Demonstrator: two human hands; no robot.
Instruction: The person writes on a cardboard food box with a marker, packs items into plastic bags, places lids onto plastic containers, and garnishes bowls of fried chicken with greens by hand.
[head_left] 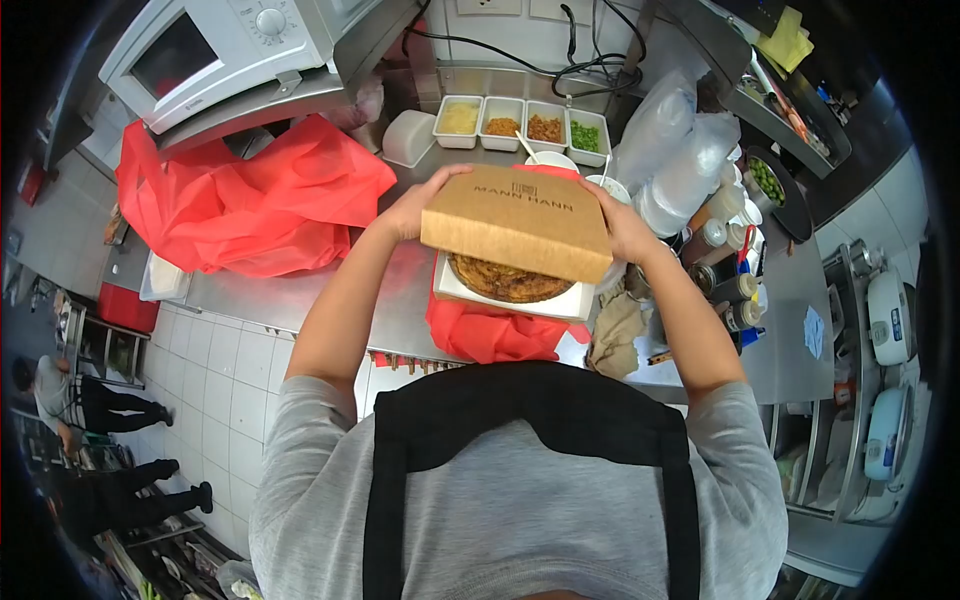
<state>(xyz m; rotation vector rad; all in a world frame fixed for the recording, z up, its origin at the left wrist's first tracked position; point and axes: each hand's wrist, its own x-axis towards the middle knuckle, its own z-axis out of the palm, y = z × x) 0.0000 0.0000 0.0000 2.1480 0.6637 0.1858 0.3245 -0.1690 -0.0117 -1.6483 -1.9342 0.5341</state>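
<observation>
Left hand (412, 211) and right hand (630, 232): fingers clamped on one cardboard lid (515, 225) above one browned pie (510, 282) in one box base (570, 304). Four food containers (456, 142) stand behind.

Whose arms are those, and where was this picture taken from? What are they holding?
No robot here, just a person. The camera sits on their head, looking forward and down, so you see their black apron. Their left hand and right hand grip both sides of a brown cardboard lid. Under it, a round brown food shows in a white box base. On the metal counter, a big red cloth lies to the left, and four white tubs stand at the back.
</observation>
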